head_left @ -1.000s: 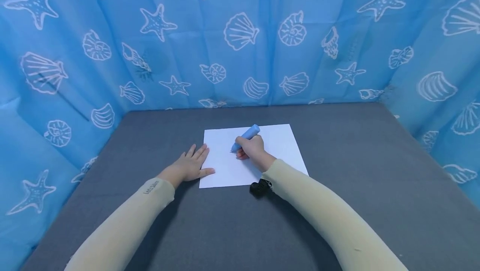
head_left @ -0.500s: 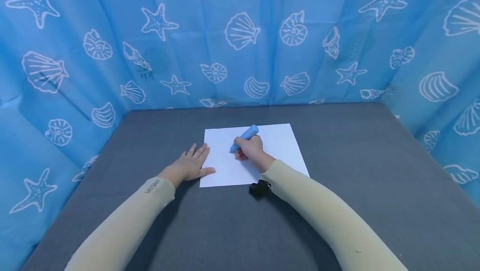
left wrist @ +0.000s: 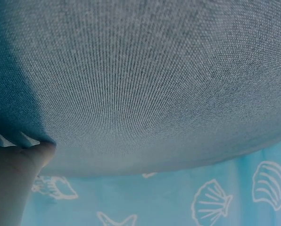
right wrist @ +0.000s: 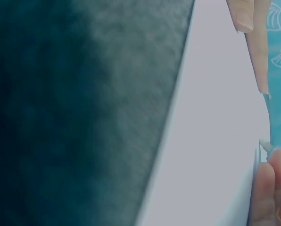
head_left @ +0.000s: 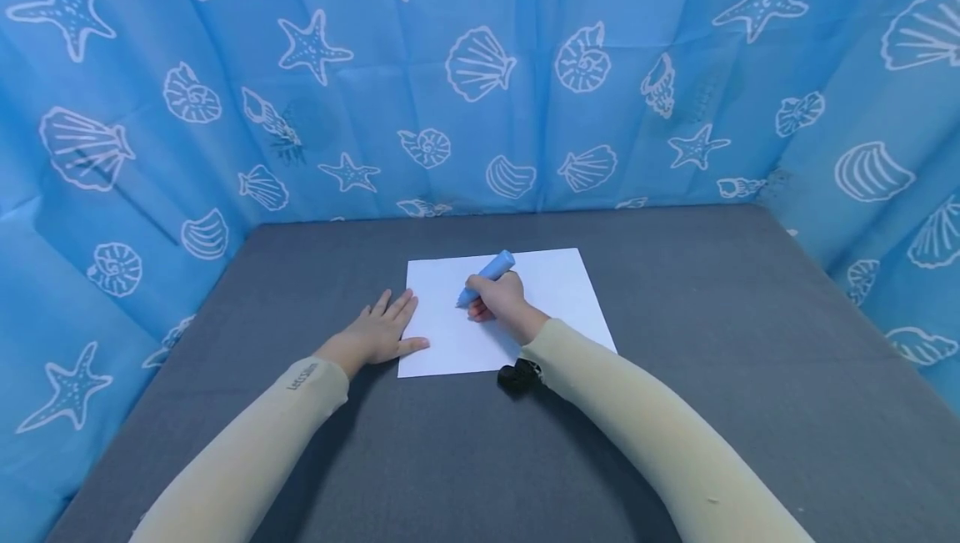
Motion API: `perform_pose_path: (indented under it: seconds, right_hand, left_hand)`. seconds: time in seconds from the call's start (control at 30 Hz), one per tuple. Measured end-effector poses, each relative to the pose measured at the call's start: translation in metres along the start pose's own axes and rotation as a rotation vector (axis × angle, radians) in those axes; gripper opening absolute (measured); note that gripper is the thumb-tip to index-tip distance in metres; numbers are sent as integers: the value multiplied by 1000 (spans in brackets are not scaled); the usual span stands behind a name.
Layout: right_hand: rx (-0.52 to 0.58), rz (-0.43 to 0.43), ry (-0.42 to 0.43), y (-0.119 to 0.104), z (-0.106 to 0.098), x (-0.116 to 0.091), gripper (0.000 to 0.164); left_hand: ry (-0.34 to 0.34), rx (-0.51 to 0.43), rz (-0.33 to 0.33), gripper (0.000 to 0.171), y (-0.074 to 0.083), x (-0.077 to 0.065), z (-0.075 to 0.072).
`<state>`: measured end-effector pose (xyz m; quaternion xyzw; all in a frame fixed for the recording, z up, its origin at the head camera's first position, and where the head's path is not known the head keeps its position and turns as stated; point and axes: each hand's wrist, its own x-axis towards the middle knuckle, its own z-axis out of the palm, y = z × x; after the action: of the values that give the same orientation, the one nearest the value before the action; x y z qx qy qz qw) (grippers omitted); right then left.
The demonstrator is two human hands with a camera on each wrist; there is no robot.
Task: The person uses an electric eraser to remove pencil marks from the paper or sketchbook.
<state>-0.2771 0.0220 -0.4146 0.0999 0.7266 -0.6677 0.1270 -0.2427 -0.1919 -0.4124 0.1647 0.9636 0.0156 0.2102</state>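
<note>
A white sheet of paper [head_left: 450, 347] lies on the grey cloth in the head view. My right hand [head_left: 510, 297] grips a thick blue marker [head_left: 497, 264] like a pen, its narrow tip down at the paper left of the middle. Spread fingers of my left hand [head_left: 378, 333] rest flat across the sheet's left edge. In the right wrist view, curled fingertips of the right hand [right wrist: 265, 193] sit beside the marker's tip [right wrist: 265, 145], and left-hand fingers [right wrist: 244, 19] show at the top. Only part of the left hand [left wrist: 39, 153] appears in the left wrist view.
The grey cloth-covered table [head_left: 712, 318] spreads around the paper on all sides. A blue curtain [head_left: 480, 134] with shells and starfish closes off the back and both sides. A small black object [head_left: 516, 378] sits under the right sleeve cuff, close to the sheet's front edge.
The right hand and marker have shifted very slightly left over the paper. My left hand and the sheet stay put.
</note>
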Motion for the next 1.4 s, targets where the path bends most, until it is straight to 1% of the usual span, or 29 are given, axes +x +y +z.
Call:
perform_pose_path:
  seconds: [0.23, 0.37, 0.43, 0.53, 0.63, 0.7, 0.83, 0.97, 1.1, 1.2, 1.4]
  right_hand:
    - [4, 2, -7, 0, 1, -1, 21]
    - [28, -12, -19, 1, 0, -1, 20]
    - [51, -1, -22, 0, -4, -1, 20]
    - [108, 36, -18, -4, -13, -2, 19]
    - [151, 61, -44, -9, -23, -4, 20]
    - [149, 70, -75, -13, -29, -6, 22]
    - [134, 57, -126, -19, -45, -13, 28]
    - [134, 50, -127, -22, -62, -19, 31]
    - [165, 56, -114, -22, -75, -24, 36]
    - [204, 43, -110, -21, -85, -28, 38]
    - [282, -9, -90, -18, -108, -37, 28]
  left_hand:
    - [-2, -2, -4, 87, 0, -1, -1]
    - [-7, -3, -2, 89, -2, 0, 1]
    - [-10, -2, 4, 89, -2, 1, 2]
    - [0, -9, 14, 90, -3, 1, 3]
    - [18, -15, 21, 89, -3, 0, 4]
    - [28, -21, 26, 87, -2, -2, 4]
    - [36, -25, 31, 86, -1, -3, 3]
    - [35, -25, 35, 86, -1, -2, 1]
    - [31, -27, 31, 86, -2, -2, -1]
    - [37, -33, 33, 86, -1, -3, -2]
    - [53, -41, 44, 86, 0, -5, -1]
